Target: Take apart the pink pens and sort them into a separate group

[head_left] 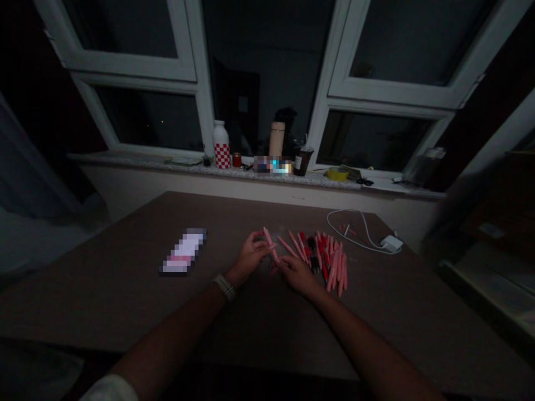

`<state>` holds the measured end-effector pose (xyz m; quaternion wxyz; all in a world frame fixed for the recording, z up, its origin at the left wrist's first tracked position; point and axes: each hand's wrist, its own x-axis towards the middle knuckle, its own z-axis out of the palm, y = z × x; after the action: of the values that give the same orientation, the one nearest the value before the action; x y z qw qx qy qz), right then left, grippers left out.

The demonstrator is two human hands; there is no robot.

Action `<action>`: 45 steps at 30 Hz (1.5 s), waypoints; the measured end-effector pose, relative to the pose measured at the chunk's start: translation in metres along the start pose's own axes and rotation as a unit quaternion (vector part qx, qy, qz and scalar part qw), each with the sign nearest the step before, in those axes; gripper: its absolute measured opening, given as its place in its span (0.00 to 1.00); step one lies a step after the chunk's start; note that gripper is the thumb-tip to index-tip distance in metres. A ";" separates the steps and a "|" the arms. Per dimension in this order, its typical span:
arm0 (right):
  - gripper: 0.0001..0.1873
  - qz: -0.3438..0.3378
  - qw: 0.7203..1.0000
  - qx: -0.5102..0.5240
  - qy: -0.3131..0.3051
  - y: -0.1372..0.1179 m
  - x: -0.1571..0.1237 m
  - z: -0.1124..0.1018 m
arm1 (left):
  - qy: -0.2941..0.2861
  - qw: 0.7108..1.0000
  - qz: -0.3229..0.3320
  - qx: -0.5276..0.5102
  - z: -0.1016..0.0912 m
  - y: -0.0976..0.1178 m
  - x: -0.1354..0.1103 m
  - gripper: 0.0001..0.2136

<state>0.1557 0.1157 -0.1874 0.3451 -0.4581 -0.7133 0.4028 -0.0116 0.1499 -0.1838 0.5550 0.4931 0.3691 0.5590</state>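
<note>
Between my two hands is a pink pen [271, 244], tilted with its upper end away from me. My left hand [254, 250] is closed round its upper and middle part, fingers pinching it. At its lower end, my right hand [293, 272] grips it with thumb and fingertips. Just right of my hands lies a loose heap of pens [337, 264], mostly pink, with several red and black ones among them. One pink pen [287, 247] lies apart at the heap's left side, near my right hand.
A lit phone [184, 253] lies on the brown table [137, 234] at the left. A white charger [392, 243] with its looped cable [368, 225] is at the back right, small pink pieces nearby. The windowsill holds a checkered bottle [222, 147], a beige flask [276, 139] and a drink cup [302, 161].
</note>
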 end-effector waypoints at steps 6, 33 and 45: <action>0.22 0.003 0.999 0.027 0.036 0.008 0.004 0.007 | 0.028 0.999 0.028 -0.008 -0.004 -0.011 0.006 0.29; 0.20 0.058 0.978 -0.200 0.015 0.000 0.113 0.013 | 0.218 0.960 0.135 0.109 -0.014 -0.029 0.015 0.16; 0.25 0.124 0.918 -0.376 0.031 -0.003 0.186 0.030 | 0.189 0.951 0.159 0.187 -0.016 -0.037 0.016 0.09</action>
<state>0.0657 0.2806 -0.1751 0.1168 -0.6515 -0.7382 0.1301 -0.0162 0.1719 -0.2210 0.2770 0.5258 0.4816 0.6440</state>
